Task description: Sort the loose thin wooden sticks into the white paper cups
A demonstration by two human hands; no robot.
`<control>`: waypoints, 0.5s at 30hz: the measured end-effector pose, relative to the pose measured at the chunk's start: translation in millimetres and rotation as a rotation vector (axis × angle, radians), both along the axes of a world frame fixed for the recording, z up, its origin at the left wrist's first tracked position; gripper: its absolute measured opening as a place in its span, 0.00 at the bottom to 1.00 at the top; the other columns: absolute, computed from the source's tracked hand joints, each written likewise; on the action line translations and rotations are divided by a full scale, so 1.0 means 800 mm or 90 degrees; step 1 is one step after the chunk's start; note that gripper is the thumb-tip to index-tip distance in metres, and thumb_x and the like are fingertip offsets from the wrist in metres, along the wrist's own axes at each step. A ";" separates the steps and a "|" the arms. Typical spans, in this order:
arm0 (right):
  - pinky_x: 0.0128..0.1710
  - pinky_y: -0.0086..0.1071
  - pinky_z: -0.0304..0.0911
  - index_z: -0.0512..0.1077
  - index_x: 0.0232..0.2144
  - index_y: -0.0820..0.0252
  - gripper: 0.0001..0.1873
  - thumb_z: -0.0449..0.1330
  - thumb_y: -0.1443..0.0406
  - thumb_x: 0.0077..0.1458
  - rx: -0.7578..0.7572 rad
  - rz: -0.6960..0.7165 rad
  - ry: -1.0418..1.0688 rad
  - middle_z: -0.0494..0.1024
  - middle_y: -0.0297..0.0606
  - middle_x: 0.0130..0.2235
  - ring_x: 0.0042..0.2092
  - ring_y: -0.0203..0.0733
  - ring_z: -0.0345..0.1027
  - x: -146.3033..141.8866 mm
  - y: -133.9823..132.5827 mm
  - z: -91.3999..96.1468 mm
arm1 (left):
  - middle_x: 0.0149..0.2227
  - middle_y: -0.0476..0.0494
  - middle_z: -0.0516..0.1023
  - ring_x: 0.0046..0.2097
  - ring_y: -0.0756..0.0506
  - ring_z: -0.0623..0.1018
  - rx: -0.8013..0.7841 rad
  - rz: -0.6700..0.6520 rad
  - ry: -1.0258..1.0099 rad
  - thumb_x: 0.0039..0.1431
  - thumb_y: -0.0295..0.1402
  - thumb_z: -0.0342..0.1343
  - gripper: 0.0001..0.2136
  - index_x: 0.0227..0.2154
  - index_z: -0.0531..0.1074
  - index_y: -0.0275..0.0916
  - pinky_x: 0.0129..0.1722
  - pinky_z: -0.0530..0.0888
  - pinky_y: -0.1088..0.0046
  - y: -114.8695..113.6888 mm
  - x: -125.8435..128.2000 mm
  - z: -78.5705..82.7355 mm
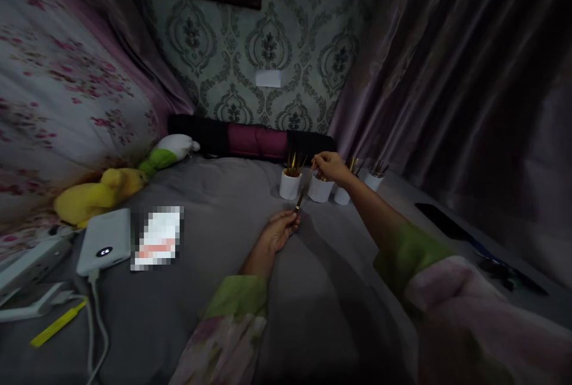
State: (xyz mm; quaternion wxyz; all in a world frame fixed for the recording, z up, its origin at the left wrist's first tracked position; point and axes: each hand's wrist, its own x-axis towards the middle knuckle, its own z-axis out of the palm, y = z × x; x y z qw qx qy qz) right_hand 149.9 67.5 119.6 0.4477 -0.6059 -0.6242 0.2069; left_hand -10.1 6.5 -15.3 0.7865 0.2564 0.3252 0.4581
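My left hand (pixel 281 231) is closed around the end of a slim dark paintbrush (pixel 301 199) with a gold band, its other end pointing up and away. Above the second white cup (pixel 320 191) is my right hand (pixel 331 167), its fingers pinched together on a thin golden-brown stick that looks like another paintbrush; the fingers partly hide it. To the left of that cup stands a white cup (pixel 290 187) full of thin gold and dark brushes (pixel 294 164). Beyond my right wrist are a third white cup (pixel 342 196) and a farther one (pixel 374 181), both holding thin sticks.
A dark and maroon roll (pixel 257 140) lies along the patterned wall. Plush toys (pixel 100 191), a white power bank (pixel 106 242) with a cable, a power strip (pixel 33 266) and a yellow marker (pixel 58 322) lie left. A dark flat object (pixel 440 220) lies right, near the curtain (pixel 429 75).
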 end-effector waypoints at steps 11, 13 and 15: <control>0.15 0.21 0.53 0.70 0.27 0.66 0.10 0.51 0.66 0.56 0.052 -0.025 -0.066 0.73 0.36 0.23 0.17 0.27 0.59 -0.005 -0.017 0.011 | 0.24 0.45 0.72 0.24 0.55 0.70 0.013 -0.020 -0.005 0.51 0.20 0.55 0.03 0.25 0.67 0.32 0.22 0.65 0.82 0.001 -0.002 -0.001; 0.15 0.20 0.53 0.70 0.28 0.66 0.10 0.51 0.67 0.56 0.059 -0.026 -0.073 0.73 0.36 0.23 0.17 0.26 0.59 -0.005 -0.017 0.013 | 0.23 0.46 0.71 0.23 0.56 0.69 0.015 -0.022 -0.007 0.51 0.20 0.54 0.04 0.25 0.66 0.32 0.21 0.64 0.83 0.000 -0.002 0.001; 0.16 0.20 0.53 0.70 0.28 0.66 0.10 0.50 0.67 0.56 0.062 -0.030 -0.080 0.73 0.36 0.23 0.18 0.26 0.59 -0.007 -0.018 0.015 | 0.23 0.47 0.70 0.22 0.56 0.68 0.015 -0.024 -0.010 0.51 0.21 0.55 0.04 0.24 0.66 0.32 0.20 0.63 0.83 -0.001 -0.002 0.003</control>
